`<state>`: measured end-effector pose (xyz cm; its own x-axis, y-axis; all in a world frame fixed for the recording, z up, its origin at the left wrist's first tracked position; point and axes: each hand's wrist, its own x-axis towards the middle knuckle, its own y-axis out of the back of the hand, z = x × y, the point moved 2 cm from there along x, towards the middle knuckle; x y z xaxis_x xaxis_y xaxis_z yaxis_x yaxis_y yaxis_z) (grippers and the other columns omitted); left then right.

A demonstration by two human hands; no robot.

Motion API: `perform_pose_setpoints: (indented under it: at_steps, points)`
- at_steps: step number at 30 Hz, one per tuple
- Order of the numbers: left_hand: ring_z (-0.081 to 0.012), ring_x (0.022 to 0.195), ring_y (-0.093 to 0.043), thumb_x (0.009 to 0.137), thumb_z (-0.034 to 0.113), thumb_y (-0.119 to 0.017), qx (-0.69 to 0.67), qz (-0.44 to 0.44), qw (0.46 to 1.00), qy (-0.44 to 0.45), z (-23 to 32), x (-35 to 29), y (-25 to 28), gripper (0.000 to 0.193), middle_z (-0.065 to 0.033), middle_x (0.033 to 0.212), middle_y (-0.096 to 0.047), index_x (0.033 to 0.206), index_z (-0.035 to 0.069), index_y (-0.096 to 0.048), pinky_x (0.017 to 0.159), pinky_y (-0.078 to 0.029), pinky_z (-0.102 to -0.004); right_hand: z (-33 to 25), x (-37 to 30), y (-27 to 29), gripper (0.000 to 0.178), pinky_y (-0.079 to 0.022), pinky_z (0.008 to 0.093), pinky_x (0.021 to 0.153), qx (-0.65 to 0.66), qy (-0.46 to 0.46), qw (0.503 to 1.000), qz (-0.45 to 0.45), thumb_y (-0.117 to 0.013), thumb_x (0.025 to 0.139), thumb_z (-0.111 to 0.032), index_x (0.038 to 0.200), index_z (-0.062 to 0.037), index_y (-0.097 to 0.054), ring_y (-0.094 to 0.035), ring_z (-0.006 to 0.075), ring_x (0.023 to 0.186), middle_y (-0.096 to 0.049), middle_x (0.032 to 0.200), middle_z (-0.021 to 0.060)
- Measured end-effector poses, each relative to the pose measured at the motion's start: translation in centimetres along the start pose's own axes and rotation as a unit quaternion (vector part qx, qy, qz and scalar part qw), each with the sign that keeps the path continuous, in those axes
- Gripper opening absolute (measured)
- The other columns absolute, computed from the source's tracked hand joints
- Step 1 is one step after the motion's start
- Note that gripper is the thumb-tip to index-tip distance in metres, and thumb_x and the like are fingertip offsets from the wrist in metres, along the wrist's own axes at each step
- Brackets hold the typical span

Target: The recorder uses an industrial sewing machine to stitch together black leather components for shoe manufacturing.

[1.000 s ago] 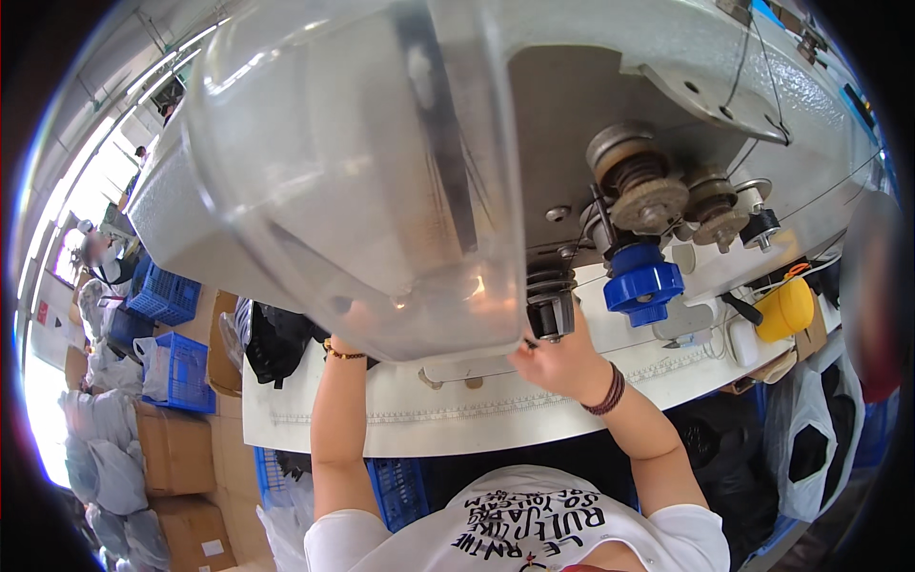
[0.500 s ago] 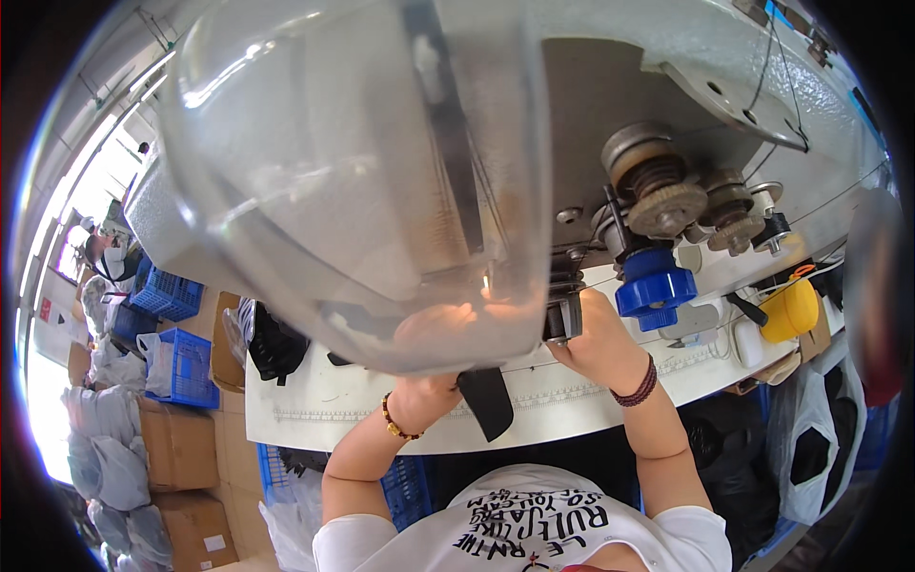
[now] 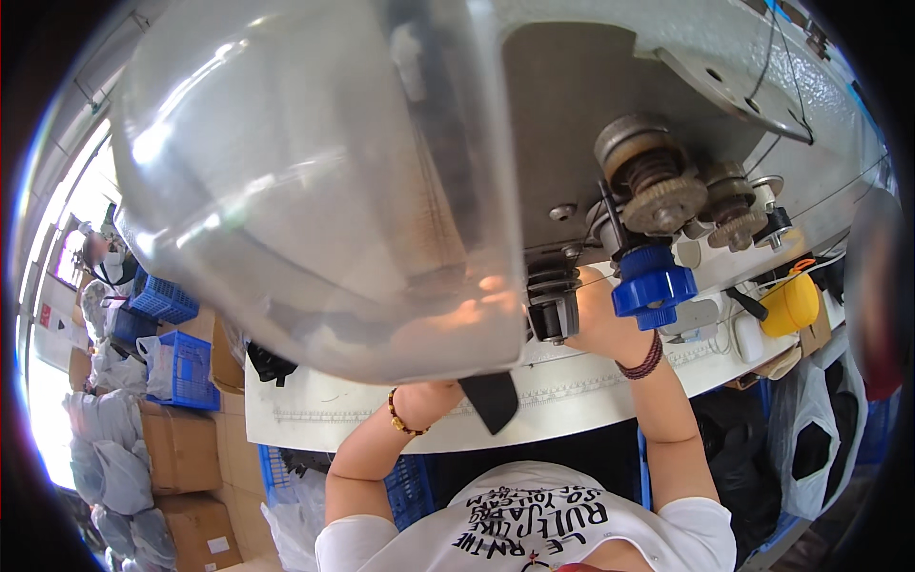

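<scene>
A sewing machine head (image 3: 572, 114) with a clear plastic guard (image 3: 315, 219) looms in front of my hands. Behind that guard is my left hand (image 3: 431, 400), its fingers blurred but curled in near the needle area. A black fabric strip (image 3: 492, 400) hangs out beside this hand over the table, and the hand appears closed on it. To the right, my right hand (image 3: 607, 322) reaches in behind the tension parts and a blue knob (image 3: 654, 286). Its fingertips are hidden, so what they touch does not show.
The white sewing table (image 3: 324, 405) has a ruler scale along its near edge. At the right lie a yellow container (image 3: 791, 305) and cables. Dark fabric (image 3: 272, 364) rests at the table's left. Blue crates (image 3: 181, 367) and cardboard boxes (image 3: 181, 443) stand on the floor at left.
The machine and guard appear larger and shifted left in the view. My left hand and the fabric strip have moved slightly right; my right hand has turned a little at the wrist.
</scene>
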<state>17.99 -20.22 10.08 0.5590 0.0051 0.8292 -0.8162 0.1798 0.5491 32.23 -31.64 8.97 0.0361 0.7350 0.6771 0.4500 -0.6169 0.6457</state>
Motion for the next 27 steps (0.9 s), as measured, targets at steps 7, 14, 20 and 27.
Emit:
perform_pose_setpoints:
  at_steps: [7,14,20,27]
  points:
    - [-0.0159,0.065,-0.058,0.063,-0.007,-0.062,-0.176,0.048,0.961,0.206,-2.3,-1.1,0.5,0.016,-0.0089,0.07,-0.061,0.076,0.002,-0.063,0.061,-0.045,-0.0246,-0.3,-0.4,-1.0,0.039,-0.048,0.0337,0.072,-0.059,-0.017,0.998,-0.011,-0.06,0.064,-0.002,0.102,-0.0119,-0.062,-0.06,0.0232,0.079,-0.062,0.085,0.0066]
    - [-0.0166,0.094,-0.055,0.087,0.019,-0.045,0.189,-0.204,0.926,-0.257,-2.7,-1.9,1.9,0.035,-0.0035,0.106,-0.055,0.12,0.006,-0.046,0.085,-0.045,-0.0291,-0.5,-0.7,-1.0,0.029,-0.047,0.0297,0.061,-0.122,0.019,0.992,0.013,-0.065,0.062,-0.009,0.09,-0.0179,-0.063,-0.054,0.0213,0.073,-0.059,0.084,0.0004]
    - [-0.0116,0.096,-0.052,0.089,0.021,-0.043,0.339,-0.183,0.844,-0.374,-2.8,-0.9,2.0,0.036,-0.0027,0.102,-0.053,0.12,0.004,-0.044,0.082,-0.046,-0.0229,-0.7,-0.2,-1.1,0.028,-0.046,0.0288,0.058,-0.116,0.013,0.993,0.028,-0.065,0.066,-0.011,0.093,-0.022,-0.063,-0.053,0.0203,0.072,-0.058,0.086,0.0008]
    - [-0.0152,0.099,-0.051,0.086,0.016,-0.044,0.156,-0.227,0.931,-0.238,-2.1,-0.5,2.1,0.033,-0.004,0.105,-0.052,0.116,0.004,-0.044,0.088,-0.042,-0.0267,0.0,-1.0,-2.3,0.027,-0.047,0.0303,0.059,0.008,-0.097,0.994,0.048,-0.068,0.065,-0.016,0.09,-0.0112,-0.062,-0.056,0.0216,0.07,-0.059,0.084,0.0041]
